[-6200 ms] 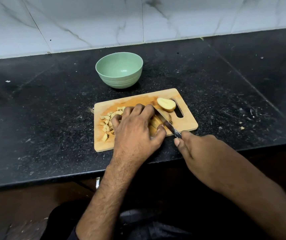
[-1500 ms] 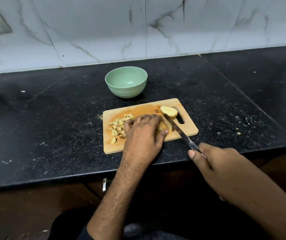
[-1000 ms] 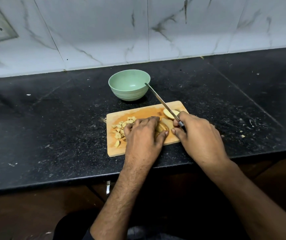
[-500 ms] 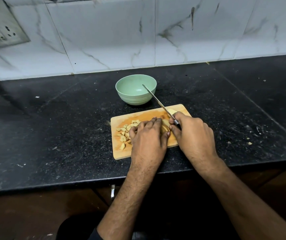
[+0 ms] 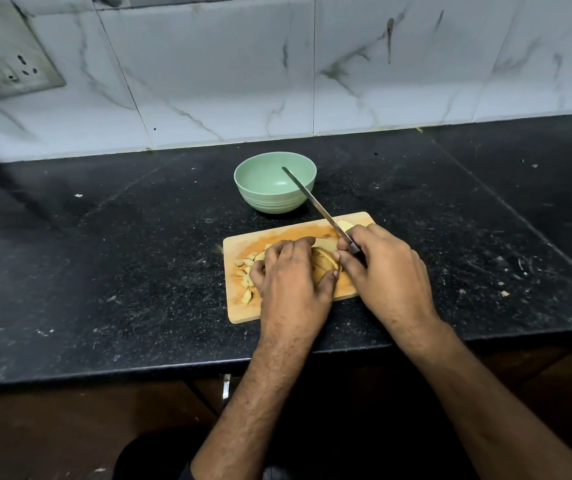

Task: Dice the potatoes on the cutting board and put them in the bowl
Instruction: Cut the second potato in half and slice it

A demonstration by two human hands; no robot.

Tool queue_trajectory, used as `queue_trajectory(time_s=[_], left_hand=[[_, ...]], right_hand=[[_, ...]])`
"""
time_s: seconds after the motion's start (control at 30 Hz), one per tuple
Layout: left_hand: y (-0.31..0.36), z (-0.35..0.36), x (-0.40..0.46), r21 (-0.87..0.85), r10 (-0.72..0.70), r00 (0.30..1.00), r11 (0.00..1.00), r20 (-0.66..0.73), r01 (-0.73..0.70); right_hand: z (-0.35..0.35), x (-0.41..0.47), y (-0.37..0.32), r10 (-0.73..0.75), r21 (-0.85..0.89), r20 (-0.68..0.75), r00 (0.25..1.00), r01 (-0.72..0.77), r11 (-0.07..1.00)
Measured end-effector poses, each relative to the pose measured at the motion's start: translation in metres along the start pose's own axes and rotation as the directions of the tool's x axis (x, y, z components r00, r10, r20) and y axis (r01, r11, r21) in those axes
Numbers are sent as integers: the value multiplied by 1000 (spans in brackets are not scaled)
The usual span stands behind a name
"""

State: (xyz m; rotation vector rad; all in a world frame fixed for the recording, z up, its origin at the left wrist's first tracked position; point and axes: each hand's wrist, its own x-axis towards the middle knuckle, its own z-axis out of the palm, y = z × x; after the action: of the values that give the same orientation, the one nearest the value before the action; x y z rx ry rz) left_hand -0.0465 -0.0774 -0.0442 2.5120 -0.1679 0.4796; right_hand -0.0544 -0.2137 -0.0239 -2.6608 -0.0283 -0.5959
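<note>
My right hand (image 5: 386,271): grip curled round the handle of the knife (image 5: 315,204), blade raised and slanting up and away, its tip seen over the bowl. My left hand (image 5: 293,277): grip arched, fingers bent over the sliced potato (image 5: 324,261), thumb at its near edge. Cutting board (image 5: 239,311): wooden, on the black tabletop (image 5: 122,254), under both hands. Diced potato pieces (image 5: 246,271): a loose heap on the board's left part, just beside my left hand. Another potato piece (image 5: 346,224): at the board's far edge, mostly hidden behind my right hand; probably a half. Bowl (image 5: 275,183): pale green, just beyond the board, holds nothing. Wall socket (image 5: 4,60): upper left on the marble tiles; no writing readable anywhere.
</note>
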Motion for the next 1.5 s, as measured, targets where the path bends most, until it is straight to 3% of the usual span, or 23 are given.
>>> queue_trajectory(time_s=[0.2, 0.4, 0.73, 0.93, 1.07, 1.5], left_hand=[[-2, 0, -2, -24, -28, 999, 999, -29, 27], [-1, -2, -2, -31, -29, 999, 999, -27, 29], [-1, -3, -4, 51, 47, 999, 998, 14, -47], [-1, -2, -2, 39, 47, 999, 998, 6, -47], [3, -1, -2, 65, 28, 1000, 997, -3, -28], [-3, -1, -3, 29, 0, 1000, 1000, -26, 1]], right_hand=[[-1, 2, 6, -34, 78, 79, 996, 28, 997], [-2, 0, 4, -38, 21, 101, 994, 36, 999], [0, 14, -8, 46, -38, 82, 996, -43, 998], [-20, 0, 12, 162, -47, -23, 986, -163, 985], [-26, -6, 20, 271, -92, 61, 961, -265, 960], [-43, -30, 11, 264, -134, 91, 960, -251, 959]])
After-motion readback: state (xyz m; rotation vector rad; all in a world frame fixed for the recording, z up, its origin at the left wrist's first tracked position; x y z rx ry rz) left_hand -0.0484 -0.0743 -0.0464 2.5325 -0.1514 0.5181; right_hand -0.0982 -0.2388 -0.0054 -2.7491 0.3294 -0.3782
